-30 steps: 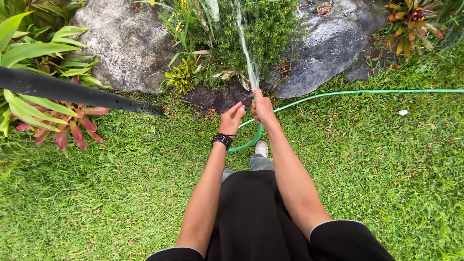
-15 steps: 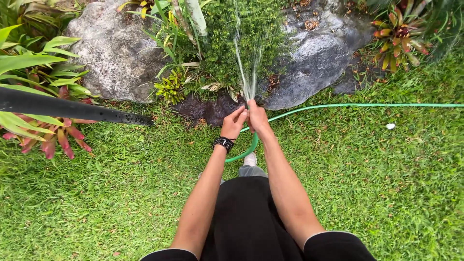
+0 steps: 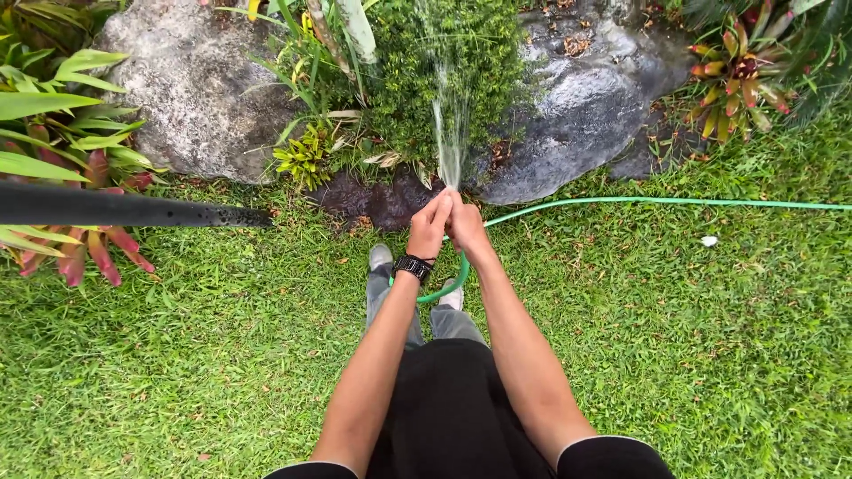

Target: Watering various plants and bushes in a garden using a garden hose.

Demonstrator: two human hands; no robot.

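A thin green garden hose (image 3: 657, 202) runs in from the right across the grass, loops below my wrists and ends in my hands. My right hand (image 3: 465, 227) grips the hose end. My left hand (image 3: 429, 226), with a black watch on the wrist, is pressed against the right hand and closed over the same end. A fan of water (image 3: 449, 133) sprays up from between my hands onto a bushy green shrub (image 3: 453, 53) between two rocks.
A pale grey boulder (image 3: 191, 89) lies at the upper left and a wet dark boulder (image 3: 581, 98) at the upper right. Red and green bromeliads (image 3: 737, 66) flank them. A black pole (image 3: 133, 209) juts in from the left. My feet (image 3: 382, 259) stand on grass.
My left hand moved from open beside the hose end to closed against my right hand. The narrow jet widened into a fan. My left foot stepped forward.
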